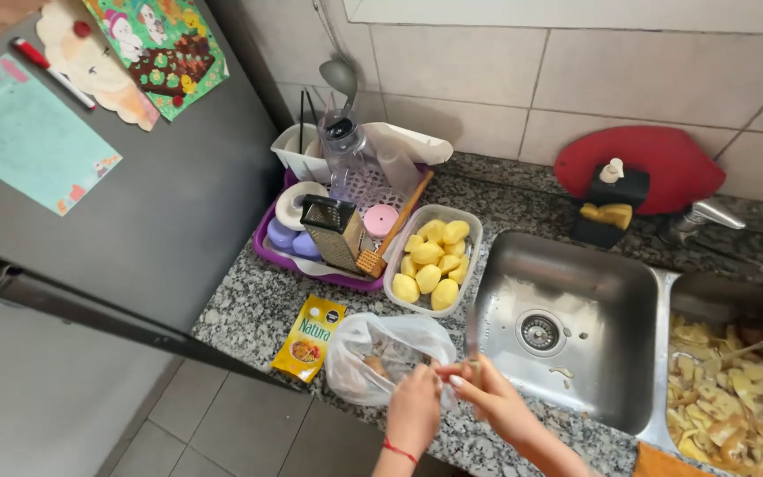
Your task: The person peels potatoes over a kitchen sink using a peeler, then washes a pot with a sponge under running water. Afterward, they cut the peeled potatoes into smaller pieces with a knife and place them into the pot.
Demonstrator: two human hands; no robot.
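My left hand (414,408) is at the mouth of a clear plastic bag (381,353) on the granite counter, with its fingers in or on the bag's opening; brownish lumps show inside. My right hand (492,399) is beside it at the sink's near-left corner, pinching something thin and metallic that rises toward the sink rim; it is blurred and I cannot tell what it is. Just behind the bag stands a clear rectangular tub (396,256) full of peeled yellow potatoes (431,261).
A purple dish rack (267,243) holds a box grater (333,231), cups and a bottle. A yellow sauce sachet (309,338) lies left of the bag. The left sink basin (576,309) has a drain; the right basin (735,397) holds potato peelings. Grey fridge door (134,203) at left.
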